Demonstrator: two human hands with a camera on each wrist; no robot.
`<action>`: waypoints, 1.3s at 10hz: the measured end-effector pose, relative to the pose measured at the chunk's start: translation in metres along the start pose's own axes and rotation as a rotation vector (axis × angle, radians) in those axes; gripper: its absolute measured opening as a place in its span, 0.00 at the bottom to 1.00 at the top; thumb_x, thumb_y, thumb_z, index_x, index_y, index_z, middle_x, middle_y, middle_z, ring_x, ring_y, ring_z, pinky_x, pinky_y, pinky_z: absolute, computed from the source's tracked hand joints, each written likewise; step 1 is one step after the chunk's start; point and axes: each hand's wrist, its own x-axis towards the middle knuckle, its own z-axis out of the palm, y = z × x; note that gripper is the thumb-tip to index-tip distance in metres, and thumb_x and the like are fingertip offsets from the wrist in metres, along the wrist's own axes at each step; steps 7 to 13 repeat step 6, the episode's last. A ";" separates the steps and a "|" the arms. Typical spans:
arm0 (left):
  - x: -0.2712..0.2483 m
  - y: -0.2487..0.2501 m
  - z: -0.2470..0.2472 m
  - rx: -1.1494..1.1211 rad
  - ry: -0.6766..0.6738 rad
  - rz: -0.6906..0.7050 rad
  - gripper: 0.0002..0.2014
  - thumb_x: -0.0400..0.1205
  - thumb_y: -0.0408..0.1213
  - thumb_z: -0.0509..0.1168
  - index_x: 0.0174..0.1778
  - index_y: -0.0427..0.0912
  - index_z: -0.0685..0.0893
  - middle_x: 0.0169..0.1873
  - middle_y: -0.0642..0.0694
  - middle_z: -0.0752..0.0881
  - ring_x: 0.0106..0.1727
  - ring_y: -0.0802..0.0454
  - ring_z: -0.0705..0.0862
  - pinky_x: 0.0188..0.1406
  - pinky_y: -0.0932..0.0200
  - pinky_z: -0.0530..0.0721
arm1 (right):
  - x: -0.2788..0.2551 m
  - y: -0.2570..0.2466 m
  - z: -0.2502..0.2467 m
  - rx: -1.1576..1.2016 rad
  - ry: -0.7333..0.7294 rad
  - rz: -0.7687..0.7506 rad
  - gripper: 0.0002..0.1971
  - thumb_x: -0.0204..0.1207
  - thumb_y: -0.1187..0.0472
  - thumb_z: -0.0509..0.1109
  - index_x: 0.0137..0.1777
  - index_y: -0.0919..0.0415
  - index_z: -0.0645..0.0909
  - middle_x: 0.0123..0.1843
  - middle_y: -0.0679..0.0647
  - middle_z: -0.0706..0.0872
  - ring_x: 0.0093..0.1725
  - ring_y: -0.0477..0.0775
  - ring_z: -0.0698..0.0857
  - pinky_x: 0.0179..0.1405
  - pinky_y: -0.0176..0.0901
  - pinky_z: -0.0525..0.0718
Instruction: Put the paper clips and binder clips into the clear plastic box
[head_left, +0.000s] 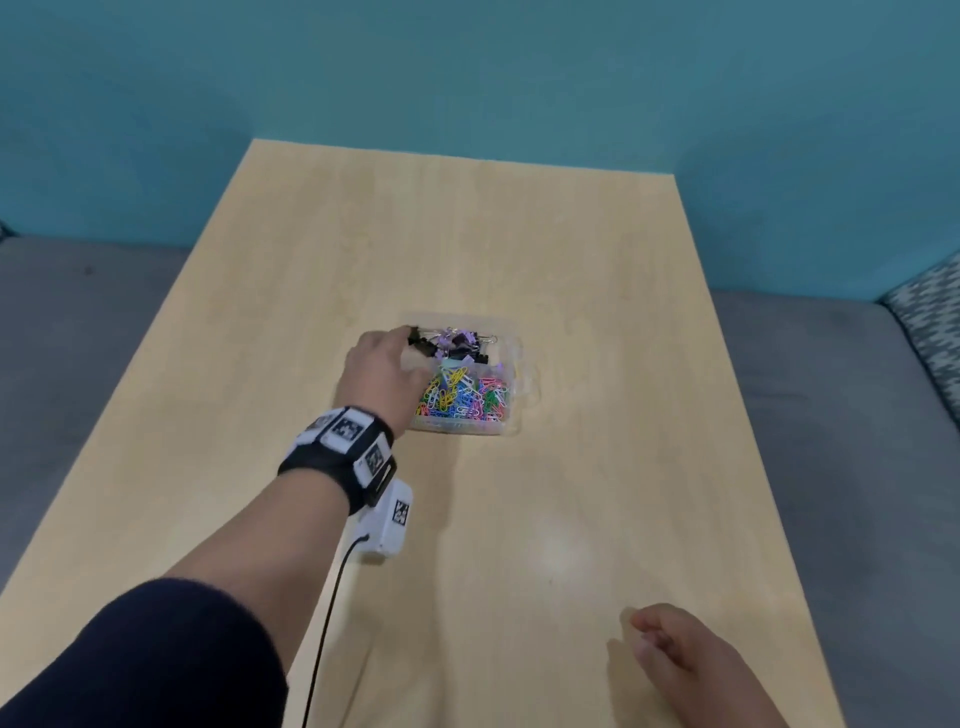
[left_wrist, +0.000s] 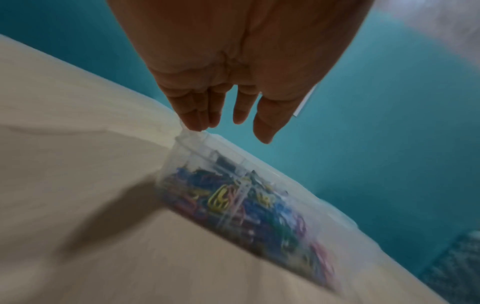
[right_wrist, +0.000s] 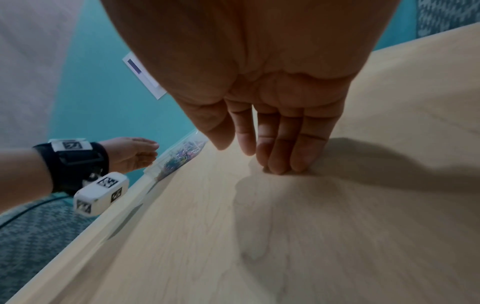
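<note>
Nearest to me, my right hand (head_left: 691, 662) lies low on the bare wooden surface (head_left: 571, 545), fingers loosely extended with their tips touching the wood, holding nothing. Further out, my left hand (head_left: 382, 371) reaches to the left side of the clear plastic box (head_left: 511, 423); the left wrist view shows its fingertips (left_wrist: 193, 123) relaxed and straight, just touching the box's thin rim, with nothing pinched that I can make out.

The box sits near the middle of the surface. Its near compartment is packed with paper clips (head_left: 462, 397) in bright mixed colours, and the far compartment holds binder clips (head_left: 454, 343), black and lilac with wire handles. I see no loose clips left on the wood, so I judge the filling all but done.

The box looks like thin, flexible plastic, likely light even when loaded and prone to sliding or buckling under a squeeze. I would take it by two opposite walls low down, not by the rim. The clips themselves are small, stiff and slippery; they would spill readily if it tipped.
</note>
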 end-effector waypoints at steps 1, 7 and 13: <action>-0.027 -0.015 0.002 0.120 0.133 0.047 0.23 0.77 0.39 0.68 0.69 0.43 0.78 0.68 0.37 0.75 0.68 0.36 0.69 0.67 0.43 0.72 | -0.001 -0.001 -0.006 -0.031 -0.007 0.001 0.09 0.75 0.55 0.69 0.47 0.36 0.79 0.47 0.43 0.85 0.44 0.30 0.83 0.42 0.18 0.72; -0.050 -0.041 -0.017 -0.278 -0.087 -0.106 0.29 0.82 0.45 0.64 0.80 0.56 0.62 0.77 0.52 0.69 0.74 0.53 0.71 0.73 0.51 0.70 | -0.045 -0.052 -0.057 0.037 0.191 -0.202 0.22 0.74 0.49 0.70 0.54 0.15 0.69 0.57 0.20 0.76 0.56 0.30 0.81 0.52 0.23 0.79; -0.050 -0.041 -0.017 -0.278 -0.087 -0.106 0.29 0.82 0.45 0.64 0.80 0.56 0.62 0.77 0.52 0.69 0.74 0.53 0.71 0.73 0.51 0.70 | -0.045 -0.052 -0.057 0.037 0.191 -0.202 0.22 0.74 0.49 0.70 0.54 0.15 0.69 0.57 0.20 0.76 0.56 0.30 0.81 0.52 0.23 0.79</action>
